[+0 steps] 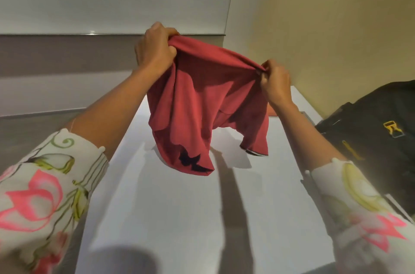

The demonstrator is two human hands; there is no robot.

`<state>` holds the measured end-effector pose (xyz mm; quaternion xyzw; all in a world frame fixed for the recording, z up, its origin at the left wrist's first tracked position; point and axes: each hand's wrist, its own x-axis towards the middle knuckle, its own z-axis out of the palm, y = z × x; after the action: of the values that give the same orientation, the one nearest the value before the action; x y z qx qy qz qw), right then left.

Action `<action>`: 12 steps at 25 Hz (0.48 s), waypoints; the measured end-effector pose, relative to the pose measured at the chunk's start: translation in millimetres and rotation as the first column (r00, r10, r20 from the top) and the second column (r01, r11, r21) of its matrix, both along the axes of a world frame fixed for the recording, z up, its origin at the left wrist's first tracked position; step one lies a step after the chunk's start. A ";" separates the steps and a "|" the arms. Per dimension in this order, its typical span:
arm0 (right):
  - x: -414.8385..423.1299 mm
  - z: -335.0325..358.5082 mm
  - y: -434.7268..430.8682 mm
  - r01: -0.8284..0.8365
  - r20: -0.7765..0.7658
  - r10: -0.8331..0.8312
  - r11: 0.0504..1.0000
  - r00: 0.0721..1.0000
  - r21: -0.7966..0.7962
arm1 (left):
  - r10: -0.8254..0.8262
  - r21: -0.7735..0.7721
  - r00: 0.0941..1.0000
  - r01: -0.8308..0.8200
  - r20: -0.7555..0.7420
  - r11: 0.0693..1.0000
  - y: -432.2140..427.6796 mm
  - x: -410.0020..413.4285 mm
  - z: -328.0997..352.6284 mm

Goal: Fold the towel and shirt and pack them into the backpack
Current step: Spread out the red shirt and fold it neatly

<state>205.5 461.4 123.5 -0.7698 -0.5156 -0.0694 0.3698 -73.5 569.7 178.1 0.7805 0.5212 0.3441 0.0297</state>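
Holding the red shirt (202, 103) up above the far half of the worktop (179, 217). Gripping its top edge with both hands: left hand (155, 49) fisted round a bunch of cloth, higher and farther off; right hand (275, 79) pinching the other end, lower, well apart from the left. Hangs crumpled, a pale-trimmed edge toward the right side, dark print on the lowest fold. Touching the worktop there or just clear of it: cannot tell. Backpack (370, 121) at the worktop's right edge, black with a yellow buckle, near the right forearm. No towel in view.

Step in hand, as a judgement: shaking out and squaring the shirt before laying it flat.

To do it well:
- Level both hands and move the grips out to matching corners, to get one flat panel rather than a bundle.
- Give one short snap to drop the sleeves free.
- Lower onto the middle of the worktop, lowest fold first, with tension between the hands until flat.
- Stay off the right edge to avoid draping cloth over the backpack.
- Smooth before the first fold; likely to crease if dropped bunched.
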 end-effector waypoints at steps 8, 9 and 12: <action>-37.8 -177.8 -82.0 -0.179 -0.252 0.108 0.944 0.962 -0.277 | -0.311 -0.432 0.931 0.205 -0.191 0.878 -76.1 -54.9 -195.5; -42.3 -205.9 -97.0 -0.207 -0.256 0.122 0.918 0.959 -0.339 | -0.357 -0.498 0.905 0.206 -0.231 0.842 -92.4 -60.4 -222.8; -50.7 -266.6 -133.0 -0.301 -0.328 0.137 0.797 0.935 -0.523 | -0.548 -0.652 0.732 0.190 -0.405 0.734 -129.2 -63.7 -280.4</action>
<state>154.9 328.4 -143.1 -0.7808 -0.5429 0.2371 0.1982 -137.2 440.5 -102.3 0.8916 0.4075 -0.0930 0.1743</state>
